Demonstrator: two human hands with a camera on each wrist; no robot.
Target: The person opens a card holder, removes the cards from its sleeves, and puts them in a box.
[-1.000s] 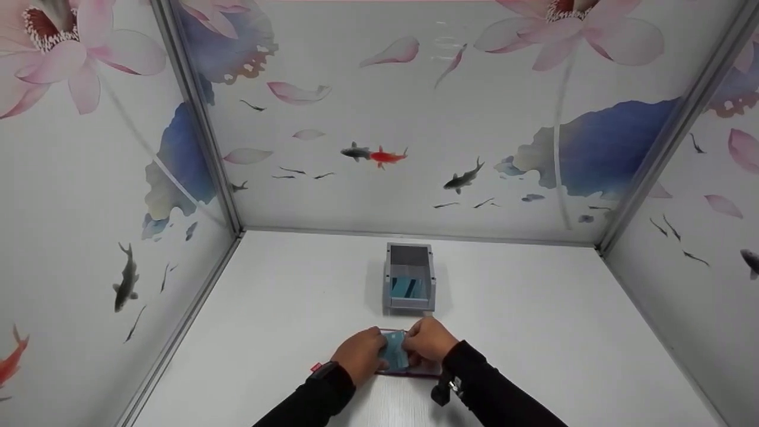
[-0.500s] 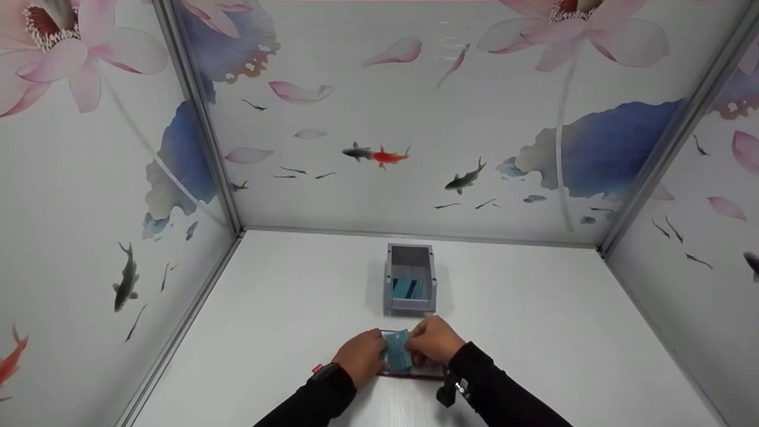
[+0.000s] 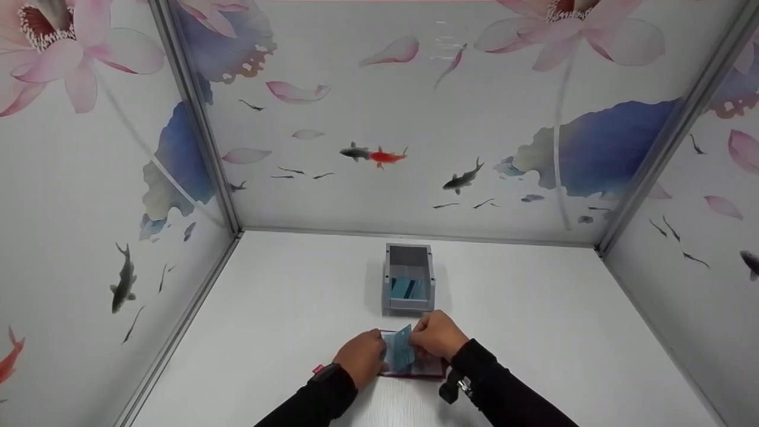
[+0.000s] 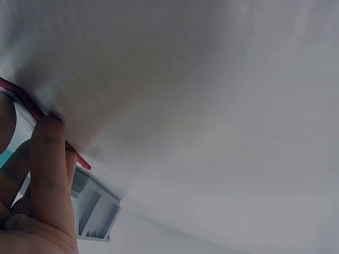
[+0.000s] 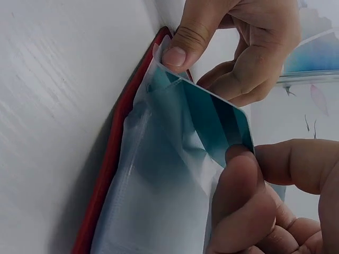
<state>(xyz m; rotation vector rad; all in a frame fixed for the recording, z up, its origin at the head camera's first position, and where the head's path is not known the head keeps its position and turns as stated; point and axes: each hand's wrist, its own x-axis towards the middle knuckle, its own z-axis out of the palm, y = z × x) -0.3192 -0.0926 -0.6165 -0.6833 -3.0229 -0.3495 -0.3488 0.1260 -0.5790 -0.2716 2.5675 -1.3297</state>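
A card holder with a red cover (image 5: pixel 114 140) and clear plastic sleeves (image 5: pixel 159 185) lies spread on the white table in front of the person. A teal card (image 5: pixel 212 119) with a dark stripe sits partly inside one sleeve, its outer corner sticking out. The right hand (image 3: pixel 439 337) pinches that corner between thumb and fingers. At the holder's left side, the left hand (image 3: pixel 362 356) grips the edge, thumb on the sleeve near the card's other end. In the left wrist view, fingers (image 4: pixel 50 169) reach past the red edge.
Beyond the hands stands a grey plastic bin (image 3: pixel 410 303) with teal cards (image 3: pixel 407 288) in it. Panels printed with flowers and fish enclose the white table (image 3: pixel 522 320) at the back and both sides.
The right hand has moved slightly up and right, and the card's pinched end now stands higher, pulled away from the left hand. The left hand has stayed nearly in place.
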